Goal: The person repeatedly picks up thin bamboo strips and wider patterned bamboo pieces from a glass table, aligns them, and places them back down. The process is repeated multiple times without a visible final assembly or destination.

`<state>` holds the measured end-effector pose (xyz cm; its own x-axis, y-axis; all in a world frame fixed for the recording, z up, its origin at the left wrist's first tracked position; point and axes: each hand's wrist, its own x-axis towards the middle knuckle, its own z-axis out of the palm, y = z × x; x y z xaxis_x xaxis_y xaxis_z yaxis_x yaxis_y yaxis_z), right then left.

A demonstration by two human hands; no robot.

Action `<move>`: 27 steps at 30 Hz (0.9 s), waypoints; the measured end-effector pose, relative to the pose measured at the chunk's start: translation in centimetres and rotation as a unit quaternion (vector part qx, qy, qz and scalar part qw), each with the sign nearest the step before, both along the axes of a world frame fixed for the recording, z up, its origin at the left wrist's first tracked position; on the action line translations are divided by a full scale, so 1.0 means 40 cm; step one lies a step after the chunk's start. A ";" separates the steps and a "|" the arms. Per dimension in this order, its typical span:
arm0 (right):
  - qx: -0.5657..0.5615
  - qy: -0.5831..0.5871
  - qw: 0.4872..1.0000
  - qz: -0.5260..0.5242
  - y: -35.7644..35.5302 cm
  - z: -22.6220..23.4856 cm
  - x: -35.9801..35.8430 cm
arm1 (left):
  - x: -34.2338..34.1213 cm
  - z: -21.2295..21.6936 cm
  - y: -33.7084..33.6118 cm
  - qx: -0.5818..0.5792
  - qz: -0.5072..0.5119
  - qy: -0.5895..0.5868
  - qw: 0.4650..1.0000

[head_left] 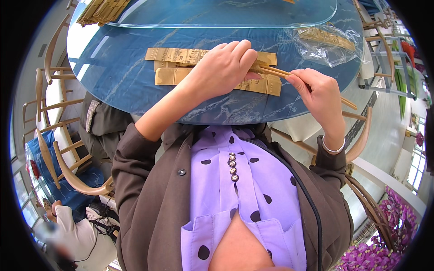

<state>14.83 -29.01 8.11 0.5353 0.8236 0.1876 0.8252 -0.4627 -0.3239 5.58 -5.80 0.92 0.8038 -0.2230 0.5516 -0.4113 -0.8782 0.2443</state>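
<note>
My right hand (318, 90) is closed round a pair of wooden chopsticks (274, 71), held at a slant over the front of the table. Their left ends reach a gold paper chopstick sleeve (256, 67) in my closed left hand (224, 67), whose fingers hide part of it. I cannot tell how far the chopsticks sit inside the sleeve. Under my left hand and wrist, several flat gold sleeves (171, 77) lie side by side on the blue table, partly covered by my forearm.
The round blue marbled table (131, 90) carries a raised glass turntable (217, 25). A stack of gold sleeves (101, 11) stands at the far left, and a clear plastic bag (316, 54) with gold sleeves lies at right. Wooden chairs (74, 174) stand around; another person (81, 235) is at lower left.
</note>
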 end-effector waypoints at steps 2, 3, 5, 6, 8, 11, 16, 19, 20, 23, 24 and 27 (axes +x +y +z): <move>0.037 -0.020 0.999 0.004 0.007 -0.015 -0.003 | 0.000 -0.009 0.002 0.001 0.002 0.030 1.000; 0.040 -0.019 0.999 -0.002 0.005 -0.018 -0.004 | 0.000 -0.006 0.003 -0.001 0.012 -0.009 1.000; 0.047 -0.015 0.999 -0.012 0.001 -0.022 -0.007 | -0.001 0.012 0.008 -0.005 0.033 -0.087 0.996; 0.049 -0.008 0.999 -0.022 -0.002 -0.024 -0.012 | -0.012 0.024 0.004 -0.034 0.039 -0.090 0.995; 0.055 0.004 0.998 -0.039 -0.006 -0.025 -0.023 | -0.062 0.053 -0.014 -0.089 0.051 -0.098 0.990; 0.090 0.027 0.992 -0.081 -0.003 -0.017 -0.053 | -0.152 0.029 -0.064 -0.436 0.042 0.074 0.896; 0.134 0.009 0.987 -0.090 0.024 -0.048 -0.098 | -0.123 0.013 -0.106 -0.749 0.017 0.191 0.634; 0.139 0.008 0.986 -0.092 0.031 -0.069 -0.124 | -0.094 0.017 -0.144 -0.754 0.099 0.134 0.635; 0.141 0.005 0.985 -0.094 0.030 -0.076 -0.131 | -0.090 0.018 -0.150 -0.748 0.119 0.118 0.643; 0.136 -0.004 0.987 -0.091 0.029 -0.101 -0.150 | -0.087 0.033 -0.153 -0.780 0.088 0.091 0.613; 0.135 -0.011 0.986 -0.093 0.032 -0.109 -0.158 | -0.086 0.034 -0.154 -0.786 0.074 0.083 0.609; 0.153 0.001 0.982 -0.107 0.045 -0.112 -0.182 | -0.075 0.023 -0.155 -0.752 0.041 0.068 0.655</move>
<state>7.55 -27.22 3.62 0.6904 0.5975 0.4080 0.7191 -0.5051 -0.4772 2.58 -12.01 1.83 0.8436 0.5365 0.0204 -0.2626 0.3792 0.8873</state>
